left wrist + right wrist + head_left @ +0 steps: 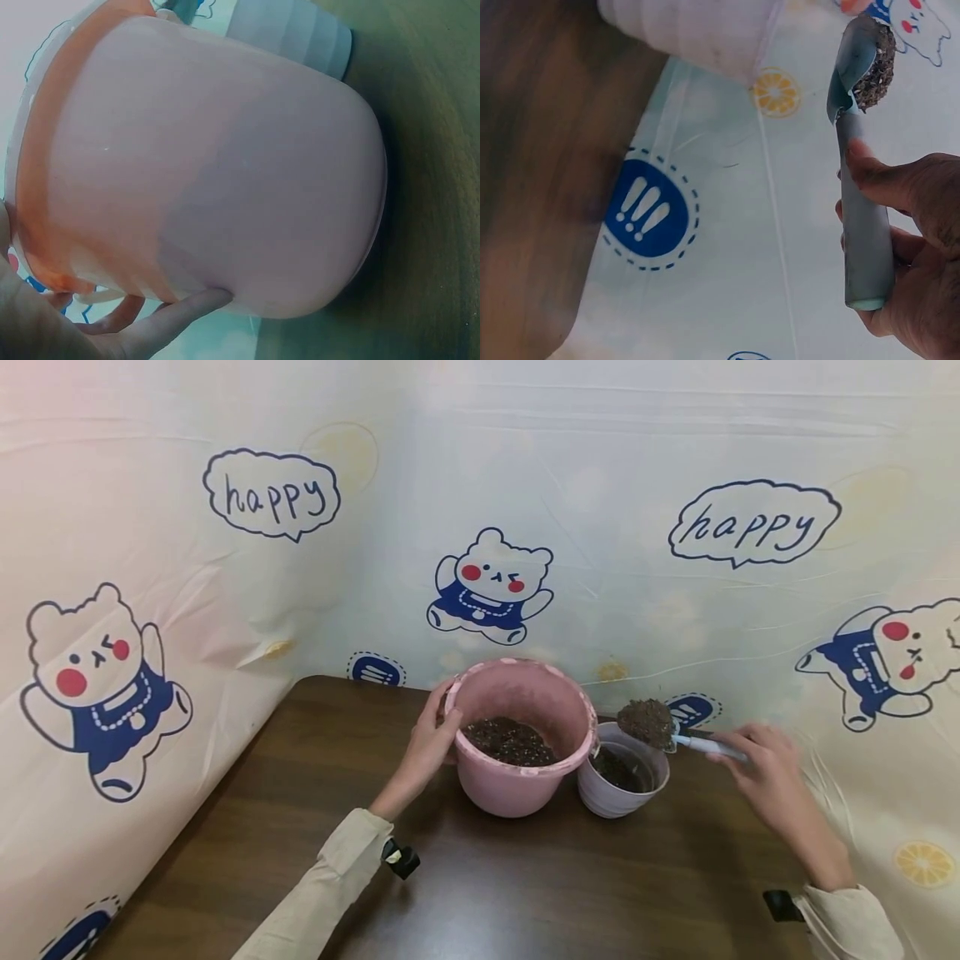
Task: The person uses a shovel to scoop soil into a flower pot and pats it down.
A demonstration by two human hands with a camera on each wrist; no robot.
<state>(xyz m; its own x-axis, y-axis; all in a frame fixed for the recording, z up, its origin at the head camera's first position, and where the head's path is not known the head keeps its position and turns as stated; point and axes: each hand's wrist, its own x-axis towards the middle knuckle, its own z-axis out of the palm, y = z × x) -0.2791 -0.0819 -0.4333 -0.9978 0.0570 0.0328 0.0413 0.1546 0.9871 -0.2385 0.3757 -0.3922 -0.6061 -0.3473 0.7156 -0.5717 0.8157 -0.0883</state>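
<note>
A pink bucket (517,789) partly filled with dark soil (510,742) stands on the table. My left hand (429,739) grips its left side, thumb at the rim; the left wrist view shows fingers (187,311) along the bucket's outer wall. Just right of the bucket is a white ribbed flowerpot (611,802), with some dark soil low inside. My right hand (768,777) holds a small trowel (866,232) by its grey-blue handle. A heaped load of soil (645,722) sits on the trowel's blade, above the flowerpot's back rim.
The brown wooden table (480,885) stretches out in front of both containers. Printed cloth (600,460) with cartoon bears hangs close behind the table and along its left and right sides.
</note>
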